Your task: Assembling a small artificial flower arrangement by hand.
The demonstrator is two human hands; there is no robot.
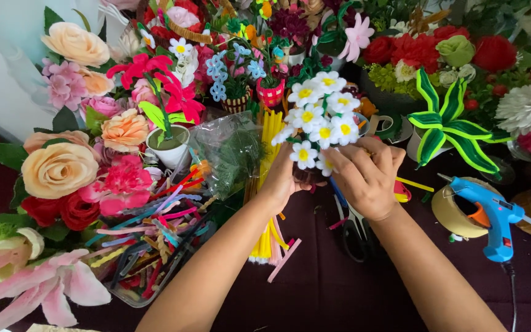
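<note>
Daisy bunch (318, 117), white petals with yellow centres, sits at upper centre of frame, held up off the dark cloth (339, 289). Left hand (281, 178) grips it from below; right hand (364, 175) pinches a lower bloom with fingertips. Tight quarters: yellow sticks (270, 132) and a plastic bag (228, 150) crowd the left edge, a tape roll (456, 212) and a blue glue gun (490, 215) lie right. Open cloth only along lower centre, between the forearms.
</note>
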